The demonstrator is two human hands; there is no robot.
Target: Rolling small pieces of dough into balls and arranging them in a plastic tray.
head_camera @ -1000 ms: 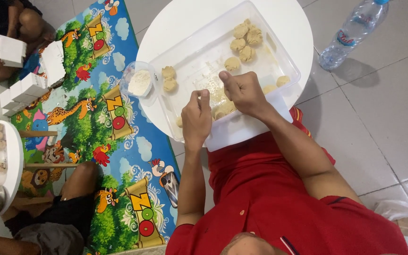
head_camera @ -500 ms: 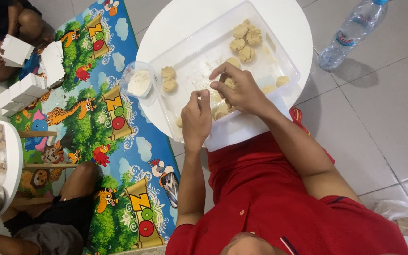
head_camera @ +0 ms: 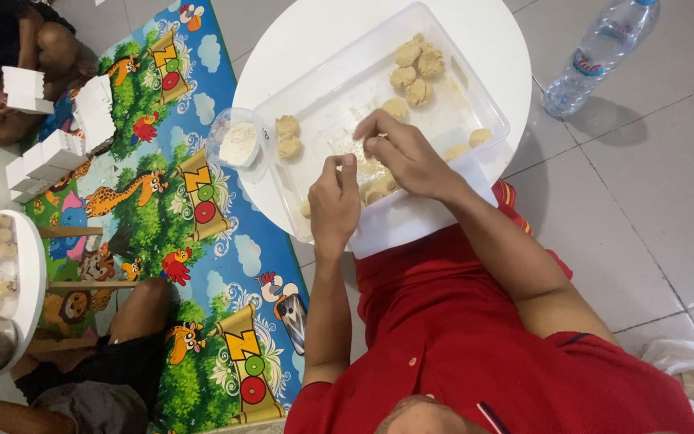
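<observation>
your left hand (head_camera: 333, 205) and right hand (head_camera: 406, 157) meet over the near half of the clear tray (head_camera: 475, 88) on the round white table (head_camera: 491, 32). the fingers curl around a bit of pale dough, but i cannot tell how firmly. 2 dough balls (head_camera: 287, 137) lie just left of your left hand, nearer to it

Bright, even daylight-like light; sharp centre, softer edges.

The round white table (head_camera: 491, 48) and the clear plastic rectangular tray (head_camera: 443, 128) are near overexposed, with pale glare on the tray's walls. The clear plastic water bottle (head_camera: 600, 52) throws a soft shadow rightward onto the grey floor tiles (head_camera: 652, 185). The colourful animal-print play mat (head_camera: 194, 209) is crisp. The red shirt (head_camera: 475, 337) at the bottom blurs slightly; tile lines bend near the corners.
</observation>
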